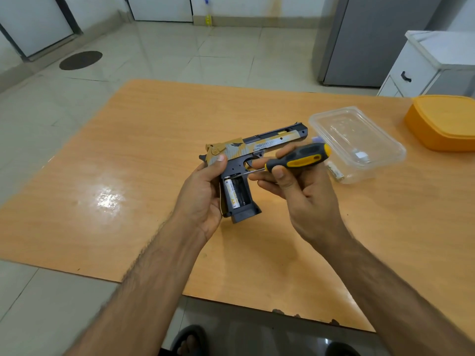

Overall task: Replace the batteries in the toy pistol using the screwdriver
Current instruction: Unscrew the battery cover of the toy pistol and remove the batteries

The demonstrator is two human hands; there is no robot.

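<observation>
From the head camera, the toy pistol (253,160) is held up over the middle of the wooden table (128,155), clear of its surface, barrel pointing toward the far right corner. The left hand (203,196) has its fingers wrapped round the back of the grip, thumb pressed against the rear of the slide. The grip's battery bay is uncovered: one battery (232,192) sits in its left slot and the slot beside it looks empty.

The right hand (295,181) grips the screwdriver (295,158) by its black and yellow handle, fingers curled round it, thumb on top. The thin shaft runs left from the handle, and its tip sits at the top edge of the open bay, right by the upper end of the seated battery; whether it actually touches is too fine to tell.

The likely trouble, as I judge it, is the tip slipping. If it is used to lever the battery out, it could skid off the smooth casing and jab the left palm, which lies just behind the bay, or bend the spring contact. A battery popped free suddenly could also drop and roll toward the table's near edge.

Near the right edge stands a clear plastic box (357,140), with a loose battery (335,173) lying against its near side, and an orange lidded box (442,122) sits at the far right corner.
</observation>
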